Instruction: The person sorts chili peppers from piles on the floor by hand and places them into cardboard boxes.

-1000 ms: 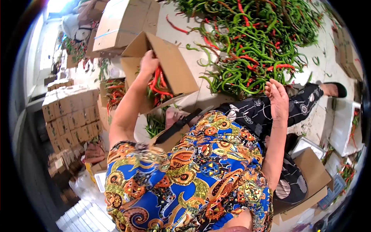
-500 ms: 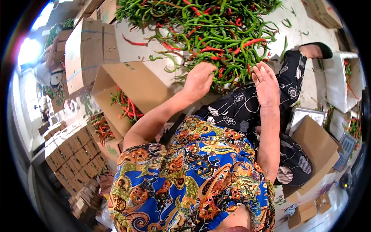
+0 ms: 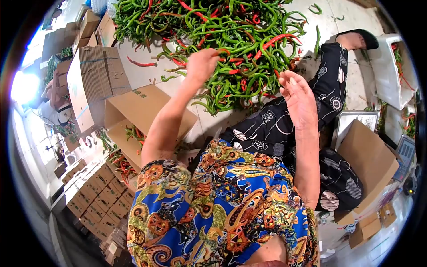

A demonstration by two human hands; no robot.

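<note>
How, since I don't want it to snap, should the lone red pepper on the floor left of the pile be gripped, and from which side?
Probably best: pinch the red pepper around mid-length, from directly above, fingertips across its narrow width. It lies flat on the floor, long, slim and slightly bent, apart from the pile, with nothing over it.

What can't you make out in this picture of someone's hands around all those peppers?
All in the head view:
- Grip of the left hand: blurred, and the hand's back hides the fingertips.
- Far end of the pepper pile: cut off by the top edge.
- How full the open box is: its walls and the left forearm hide the inside.
- Print on the stacked cartons: too small.
</note>
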